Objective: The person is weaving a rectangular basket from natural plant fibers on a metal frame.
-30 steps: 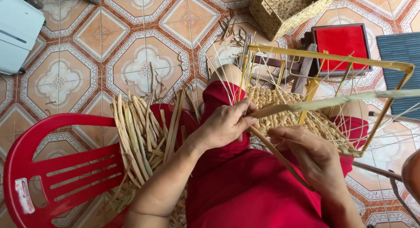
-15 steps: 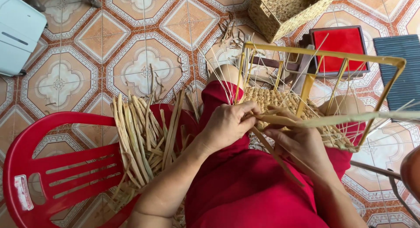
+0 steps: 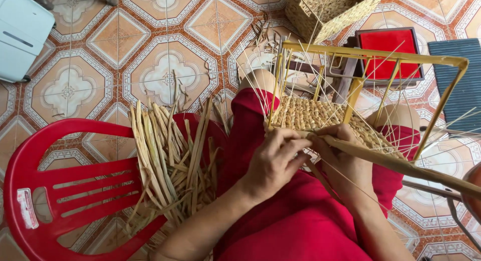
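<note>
Both hands — left hand [image 3: 273, 163], right hand [image 3: 340, 158] — now meet, fingers pinched on the straw strand [image 3: 401, 163].

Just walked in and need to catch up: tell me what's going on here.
A seated person in red clothing is weaving a basket on their lap. The left hand and right hand meet at the near edge of the woven panel inside a yellow frame, both pinching a long pale green strip that runs off to the right. A bundle of dried strips lies on the red plastic chair beside the left arm. A finished woven basket sits on the tiled floor ahead.
</note>
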